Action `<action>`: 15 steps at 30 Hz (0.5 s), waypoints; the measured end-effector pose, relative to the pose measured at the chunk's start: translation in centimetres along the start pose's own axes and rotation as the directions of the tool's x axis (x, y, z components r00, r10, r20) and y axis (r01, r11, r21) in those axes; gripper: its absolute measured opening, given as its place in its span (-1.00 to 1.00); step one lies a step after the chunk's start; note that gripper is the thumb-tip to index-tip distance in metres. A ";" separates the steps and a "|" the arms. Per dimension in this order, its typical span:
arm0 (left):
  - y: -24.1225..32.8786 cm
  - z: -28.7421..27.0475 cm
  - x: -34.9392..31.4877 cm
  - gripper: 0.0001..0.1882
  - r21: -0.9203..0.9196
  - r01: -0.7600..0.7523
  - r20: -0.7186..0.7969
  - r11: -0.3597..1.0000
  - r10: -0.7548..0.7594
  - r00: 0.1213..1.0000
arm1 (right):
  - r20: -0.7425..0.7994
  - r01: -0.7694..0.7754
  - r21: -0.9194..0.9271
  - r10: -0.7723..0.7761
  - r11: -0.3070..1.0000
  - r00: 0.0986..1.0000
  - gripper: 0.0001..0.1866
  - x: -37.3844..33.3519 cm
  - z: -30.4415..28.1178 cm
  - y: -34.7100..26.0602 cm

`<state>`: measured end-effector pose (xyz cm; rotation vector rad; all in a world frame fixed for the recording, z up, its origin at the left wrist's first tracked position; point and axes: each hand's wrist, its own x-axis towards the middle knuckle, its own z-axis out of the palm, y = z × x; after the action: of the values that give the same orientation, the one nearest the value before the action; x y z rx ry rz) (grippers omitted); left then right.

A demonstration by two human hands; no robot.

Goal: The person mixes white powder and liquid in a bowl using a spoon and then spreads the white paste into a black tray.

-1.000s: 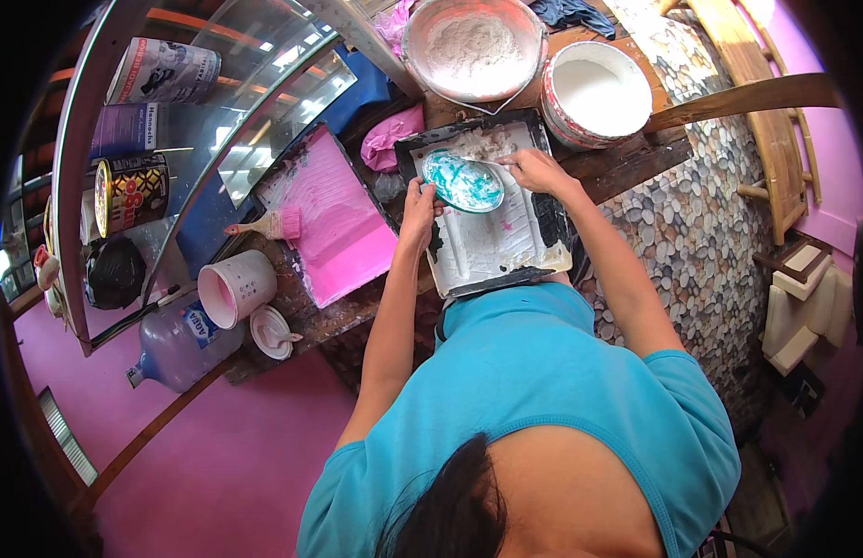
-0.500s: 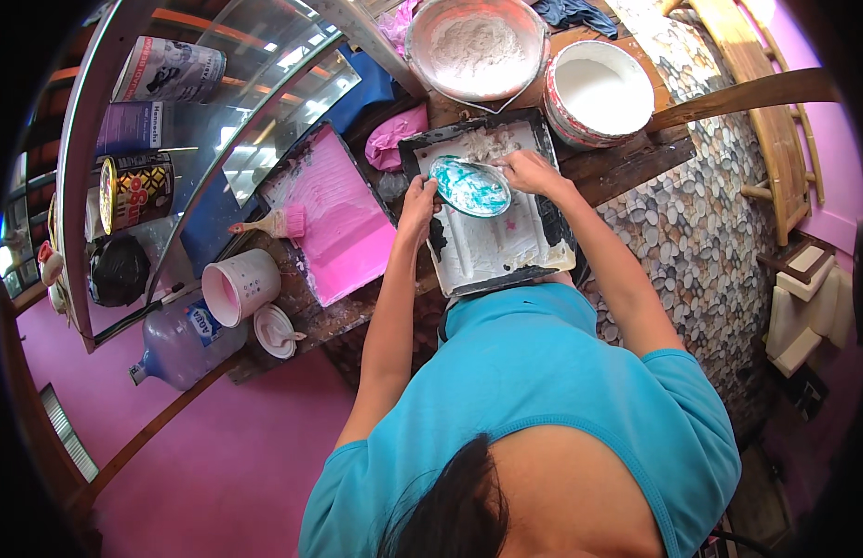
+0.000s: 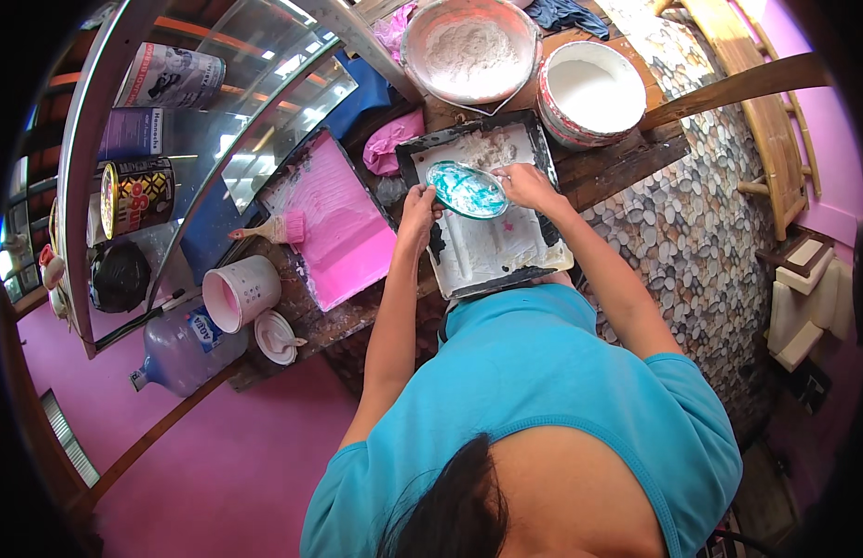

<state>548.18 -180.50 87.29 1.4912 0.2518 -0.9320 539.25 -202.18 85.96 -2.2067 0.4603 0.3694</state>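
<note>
An oval teal dish [image 3: 468, 191], streaked with white paste, is held over the black-rimmed paint tray [image 3: 534, 253]. My left hand [image 3: 418, 210] is closed on the dish's left edge. At the dish's upper right rim, my right hand [image 3: 528, 186] is closed, fingertips pinched together. A thin greyish piece shows by these fingertips; its kind is too small to tell. White paste coats the tray beneath, with a lumpy heap of pale filler [image 3: 492, 149] at its far end.
Left of my hands lies a tray of pink paint [image 3: 347, 244], a paintbrush [image 3: 275, 229] across its edge. Beyond stand a basin of white powder [image 3: 470, 51] and a bucket of white paint [image 3: 594, 93]. A white tub [image 3: 241, 290] and large plastic bottle [image 3: 185, 349] sit at left.
Both hands stay at the dish, which has shifted very slightly. The whole view has moved a little; nothing was visibly picked up or let go.
</note>
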 end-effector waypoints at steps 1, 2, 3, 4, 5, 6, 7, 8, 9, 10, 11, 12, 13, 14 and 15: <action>0.1 0.1 -0.1 -0.68 -0.009 0.006 0.002 1.000 -0.006 1.000 | -0.026 -0.030 -0.028 0.030 0.999 0.999 -0.63 0.0 0.2 -0.3; -0.1 0.1 -0.1 -0.69 -0.011 0.010 0.003 1.000 -0.009 1.000 | -0.063 -0.039 -0.012 0.038 0.999 0.997 -0.63 -0.2 0.0 -0.8; -0.3 0.0 -0.1 -0.70 -0.013 0.013 0.003 1.000 -0.013 1.000 | -0.040 -0.005 -0.001 0.005 1.000 0.999 -0.63 -0.2 -0.1 -1.2; -0.4 -0.2 0.0 -0.71 -0.015 0.017 0.002 1.000 -0.017 1.000 | -0.017 0.029 0.010 -0.029 1.000 0.999 -0.63 -0.2 -0.3 -1.4; -0.4 -0.2 -0.2 -0.69 -0.014 -0.001 0.019 1.000 0.001 1.000 | 0.007 0.054 0.020 -0.054 0.998 0.999 -0.64 -0.5 -0.5 -1.6; -0.3 -0.1 -0.2 -0.67 -0.012 -0.019 0.036 1.000 0.020 0.999 | 0.030 0.045 -0.046 -0.043 0.998 0.999 -0.65 -0.4 -1.0 -2.3; -0.3 -0.1 -0.2 -0.66 -0.012 -0.037 0.052 0.999 0.038 0.998 | 0.018 0.015 -0.041 -0.014 0.999 1.000 -0.65 -0.4 -0.6 -2.4; -0.3 0.1 -0.4 -0.67 -0.003 -0.035 0.031 0.999 0.035 0.999 | -0.003 -0.010 -0.036 0.010 0.999 1.000 -0.65 -0.2 -0.5 -2.4; -0.3 0.1 -0.3 -0.67 -0.006 -0.038 0.024 0.999 0.038 0.999 | -0.023 -0.035 -0.031 0.035 0.999 0.999 -0.66 0.0 -0.3 -2.4; -0.3 0.2 -0.2 -0.67 -0.009 -0.041 0.017 0.999 0.041 0.999 | -0.064 0.007 0.019 -0.006 1.000 0.998 -0.65 0.4 0.1 -1.5; -0.3 0.3 -0.1 -0.66 -0.011 -0.043 0.012 0.999 0.043 0.999 | -0.107 0.050 0.066 -0.042 0.997 0.993 -0.65 1.0 0.6 -0.1; -0.4 0.3 -0.3 -0.66 -0.016 -0.031 0.014 0.999 0.031 0.999 | -0.141 0.091 0.109 -0.075 0.990 0.987 -0.65 0.9 0.6 0.7; -0.3 0.1 -0.4 -0.66 -0.020 -0.020 0.017 1.000 0.020 1.000 | -0.111 0.058 0.147 -0.042 0.987 0.993 -0.65 0.7 0.4 1.5; -0.3 0.0 -0.5 -0.65 -0.024 -0.010 0.018 1.000 0.010 1.000 | -0.079 0.027 0.184 -0.012 0.983 0.997 -0.65 0.4 -0.3 1.6; -0.5 -0.2 -0.5 -0.65 -0.028 -0.009 0.015 1.000 0.010 1.000 | -0.047 -0.006 0.220 0.017 0.975 0.999 -0.65 0.2 -0.7 1.6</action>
<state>547.62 -180.10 87.27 1.4579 0.2459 -0.9283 538.76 -203.71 85.20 -2.0016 0.5155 0.2576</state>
